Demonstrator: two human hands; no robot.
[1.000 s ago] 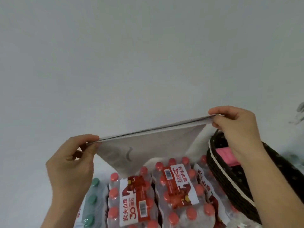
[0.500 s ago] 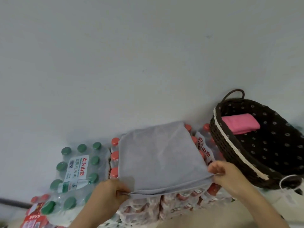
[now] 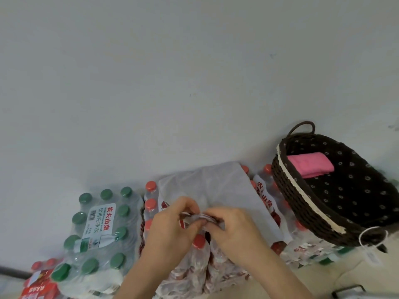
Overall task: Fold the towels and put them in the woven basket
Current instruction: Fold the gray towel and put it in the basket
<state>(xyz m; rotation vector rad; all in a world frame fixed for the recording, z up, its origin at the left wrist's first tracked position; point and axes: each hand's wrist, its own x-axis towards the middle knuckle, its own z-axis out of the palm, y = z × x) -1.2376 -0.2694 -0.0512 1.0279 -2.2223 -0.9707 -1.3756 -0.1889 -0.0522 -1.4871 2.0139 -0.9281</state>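
Note:
A grey towel (image 3: pixel 218 186) lies spread on top of the red-capped bottle packs, blurred with motion. My left hand (image 3: pixel 170 225) and my right hand (image 3: pixel 233 227) meet at the middle of its near edge, both pinching the cloth there. To the right stands the dark woven basket (image 3: pixel 302 203) with a cream trim and a handle. A folded pink towel (image 3: pixel 308 165) lies inside it at the far end.
A shrink-wrapped pack of green-capped water bottles (image 3: pixel 101 223) sits to the left, red-capped packs (image 3: pixel 216 266) lie under the towel and hands. A plain grey wall fills the background. A white loop with a tag (image 3: pixel 371 238) hangs at the basket's near end.
The towel went from held up in the air to laid flat on the bottle packs. My hands moved from its two near corners inward and now meet at the middle.

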